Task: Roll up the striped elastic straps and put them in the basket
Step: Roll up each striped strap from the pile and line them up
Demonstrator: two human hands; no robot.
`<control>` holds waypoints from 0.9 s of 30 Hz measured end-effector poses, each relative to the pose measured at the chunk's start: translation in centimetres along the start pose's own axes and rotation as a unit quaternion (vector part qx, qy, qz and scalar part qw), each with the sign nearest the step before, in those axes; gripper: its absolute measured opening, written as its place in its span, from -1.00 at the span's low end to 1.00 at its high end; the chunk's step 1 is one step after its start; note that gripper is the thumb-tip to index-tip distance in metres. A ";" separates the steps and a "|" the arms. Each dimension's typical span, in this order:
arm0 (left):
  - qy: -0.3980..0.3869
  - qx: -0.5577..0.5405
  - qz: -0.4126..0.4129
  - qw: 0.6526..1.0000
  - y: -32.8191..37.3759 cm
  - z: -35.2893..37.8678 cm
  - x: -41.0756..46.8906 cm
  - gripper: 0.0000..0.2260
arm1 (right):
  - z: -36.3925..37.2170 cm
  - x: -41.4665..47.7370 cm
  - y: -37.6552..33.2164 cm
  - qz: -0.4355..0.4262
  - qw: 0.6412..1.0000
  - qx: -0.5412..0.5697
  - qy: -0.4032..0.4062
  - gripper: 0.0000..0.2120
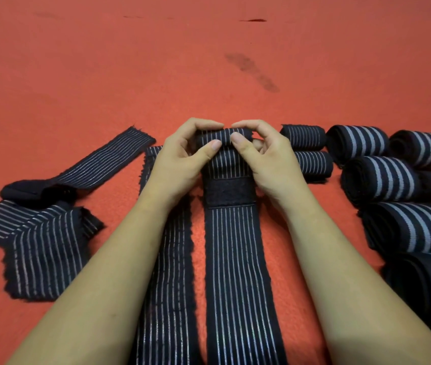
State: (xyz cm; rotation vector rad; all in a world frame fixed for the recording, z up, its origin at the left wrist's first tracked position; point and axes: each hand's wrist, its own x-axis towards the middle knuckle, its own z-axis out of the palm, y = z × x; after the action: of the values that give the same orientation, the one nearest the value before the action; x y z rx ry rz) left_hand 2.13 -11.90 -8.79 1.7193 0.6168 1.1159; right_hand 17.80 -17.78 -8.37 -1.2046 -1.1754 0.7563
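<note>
Left hand (pixel 182 159) and right hand (pixel 264 156), fingers curled, both pinch the small rolled end of a flat ribbed black strap (pixel 238 272) with thin white stripes, mid-carpet (pixel 103 75), fuzzy patch (pixel 229 192) just below roll.

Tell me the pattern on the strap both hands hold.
The strap is black with thin pale lengthwise stripes; head view shows it best.

A dark strap (pixel 238 259) with thin pale stripes runs up the frame's centre, its far end curled into a small roll; flat straps (pixel 43 246) lie at lower left, rolled straps (pixel 383 177) cluster at right.
</note>
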 end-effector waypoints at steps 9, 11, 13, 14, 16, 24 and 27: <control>0.022 0.014 -0.063 0.998 0.6 0.9 -0.3 -0.85 | -0.1 -0.2 -0.2 -0.034 0.999 0.022 -0.029 -0.75; 0.015 -0.013 -0.053 0.998 0.4 0.5 -0.2 -0.91 | -0.1 -0.3 -0.2 -0.012 0.999 0.031 -0.031 -0.79; -0.002 -0.027 -0.040 0.999 0.2 0.3 -0.2 -0.89 | 0.0 -0.3 -0.2 0.004 1.000 0.021 -0.015 -0.91; -0.010 -0.032 -0.036 0.999 0.1 0.3 -0.2 -0.87 | 0.1 -0.3 -0.2 0.012 1.000 -0.002 -0.001 -0.93; -0.018 -0.027 -0.035 0.999 0.0 0.2 -0.3 -0.82 | 0.1 -0.2 0.0 0.014 0.998 -0.057 0.016 -0.85; 0.028 0.009 -0.117 0.993 0.7 1.1 -0.3 -0.74 | -0.3 -0.3 -0.2 -0.032 0.999 -0.034 -0.011 -0.80; 0.014 -0.017 -0.107 0.994 0.4 0.8 -0.3 -0.80 | -0.2 -0.3 -0.4 -0.013 1.000 -0.012 -0.014 -0.80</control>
State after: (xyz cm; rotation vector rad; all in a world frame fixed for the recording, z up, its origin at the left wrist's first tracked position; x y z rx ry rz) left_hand 2.65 -12.68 -8.64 1.5697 0.7757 0.9948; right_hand 17.90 -18.26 -8.10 -1.1999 -1.2248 0.7432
